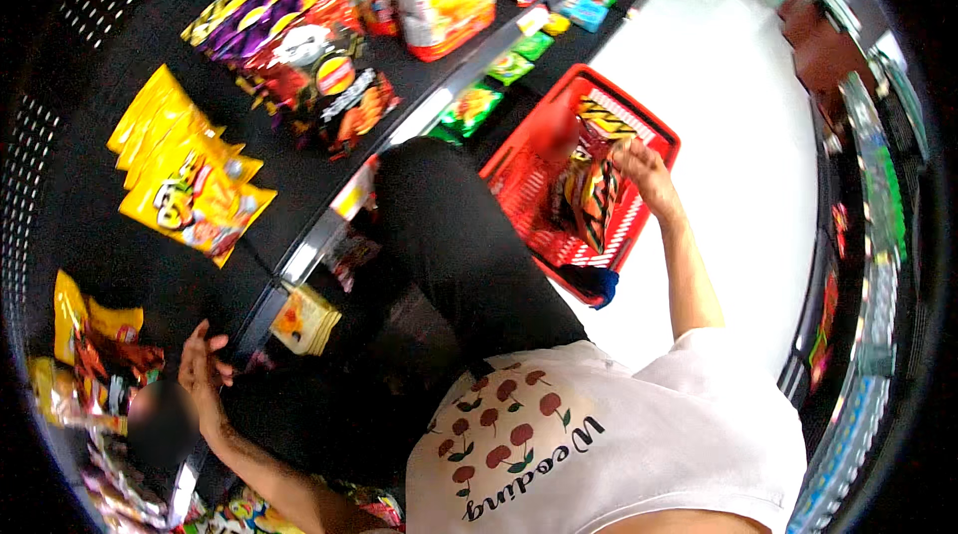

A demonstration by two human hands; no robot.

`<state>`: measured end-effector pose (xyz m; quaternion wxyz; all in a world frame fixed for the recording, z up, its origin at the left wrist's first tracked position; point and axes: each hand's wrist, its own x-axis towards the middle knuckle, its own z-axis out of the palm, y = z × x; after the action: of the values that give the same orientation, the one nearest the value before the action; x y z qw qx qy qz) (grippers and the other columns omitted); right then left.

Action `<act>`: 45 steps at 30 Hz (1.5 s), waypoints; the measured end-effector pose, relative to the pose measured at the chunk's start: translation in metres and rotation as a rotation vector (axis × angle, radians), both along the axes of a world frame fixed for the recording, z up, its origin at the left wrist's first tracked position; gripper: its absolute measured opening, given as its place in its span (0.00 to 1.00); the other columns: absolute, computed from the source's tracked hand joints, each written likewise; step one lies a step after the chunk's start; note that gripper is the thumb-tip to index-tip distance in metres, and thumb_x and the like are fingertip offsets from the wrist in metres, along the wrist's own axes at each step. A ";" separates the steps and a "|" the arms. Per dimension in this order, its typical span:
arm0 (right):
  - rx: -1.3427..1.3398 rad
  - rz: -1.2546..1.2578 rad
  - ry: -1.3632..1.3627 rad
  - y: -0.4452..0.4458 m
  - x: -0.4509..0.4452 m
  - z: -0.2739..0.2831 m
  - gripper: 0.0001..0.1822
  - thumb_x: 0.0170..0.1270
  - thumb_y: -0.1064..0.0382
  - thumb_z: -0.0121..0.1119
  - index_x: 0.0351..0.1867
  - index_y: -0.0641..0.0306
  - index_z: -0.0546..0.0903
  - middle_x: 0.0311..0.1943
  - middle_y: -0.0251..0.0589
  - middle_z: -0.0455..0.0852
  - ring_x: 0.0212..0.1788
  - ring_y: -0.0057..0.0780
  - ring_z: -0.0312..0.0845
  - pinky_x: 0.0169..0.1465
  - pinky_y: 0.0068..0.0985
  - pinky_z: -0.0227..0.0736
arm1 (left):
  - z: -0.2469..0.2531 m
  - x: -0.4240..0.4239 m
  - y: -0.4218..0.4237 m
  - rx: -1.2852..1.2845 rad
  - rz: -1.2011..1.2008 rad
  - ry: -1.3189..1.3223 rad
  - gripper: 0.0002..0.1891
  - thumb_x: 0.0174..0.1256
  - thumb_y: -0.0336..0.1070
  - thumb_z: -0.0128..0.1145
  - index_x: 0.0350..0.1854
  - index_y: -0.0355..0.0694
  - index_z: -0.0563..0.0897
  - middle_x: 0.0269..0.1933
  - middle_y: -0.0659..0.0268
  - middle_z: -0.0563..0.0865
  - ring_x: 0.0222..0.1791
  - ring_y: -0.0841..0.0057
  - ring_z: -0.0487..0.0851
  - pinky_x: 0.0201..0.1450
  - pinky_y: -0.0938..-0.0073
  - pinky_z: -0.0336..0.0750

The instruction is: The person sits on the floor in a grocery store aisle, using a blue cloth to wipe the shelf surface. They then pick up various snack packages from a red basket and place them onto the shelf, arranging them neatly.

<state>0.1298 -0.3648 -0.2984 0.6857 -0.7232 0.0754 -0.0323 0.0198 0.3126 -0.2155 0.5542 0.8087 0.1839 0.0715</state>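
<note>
My right hand (642, 169) holds the upper edge of a dark snack bag (599, 193) with orange and black stripes, inside a red plastic shopping basket (666, 126). Another striped packet (603, 117) lies at the basket's far end. On the other side, my left hand (200, 363) is raised beside the black shelf, its fingers spread and nothing seen in them. Nearest to it are yellow and brown snack bags (105, 347). A row of yellow snack bags (198, 201) lies farther along the shelf.
Dark red and purple bags (299, 62) and clear multipacks (445, 2) stand farther up the shelf. Its metal price rail (426, 115) runs diagonally, with small green packets (471, 109) below. My bent knee (419, 167) is between shelf and basket. White floor (733, 145) borders another stocked shelf (872, 182).
</note>
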 end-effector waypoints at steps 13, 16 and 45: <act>0.831 0.537 -0.403 0.057 0.036 0.121 0.06 0.64 0.62 0.46 0.30 0.59 0.66 0.30 0.32 0.70 0.38 0.27 0.64 0.47 0.24 0.64 | 0.012 -0.007 -0.044 0.049 -0.008 -0.138 0.23 0.76 0.49 0.52 0.64 0.38 0.78 0.46 0.65 0.87 0.27 0.89 0.76 0.29 0.86 0.71; 0.945 0.557 -0.320 0.105 0.025 0.159 0.10 0.64 0.60 0.48 0.26 0.56 0.64 0.27 0.30 0.65 0.36 0.23 0.63 0.42 0.26 0.69 | 0.029 -0.008 -0.106 0.001 -0.215 -0.146 0.23 0.73 0.45 0.57 0.65 0.38 0.77 0.49 0.64 0.86 0.38 0.83 0.82 0.41 0.81 0.75; 1.046 0.900 0.224 0.260 -0.006 0.062 0.30 0.76 0.41 0.49 0.65 0.64 0.72 0.62 0.44 0.77 0.60 0.30 0.75 0.62 0.29 0.72 | -0.058 -0.043 -0.174 -0.532 -0.205 -0.113 0.36 0.50 0.25 0.73 0.64 0.30 0.71 0.55 0.60 0.81 0.53 0.72 0.79 0.60 0.68 0.72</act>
<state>0.1237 -0.1049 -0.2366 0.8786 -0.2581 -0.1556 0.3704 -0.0232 0.1387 -0.2736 0.7606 0.6439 0.0826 0.0092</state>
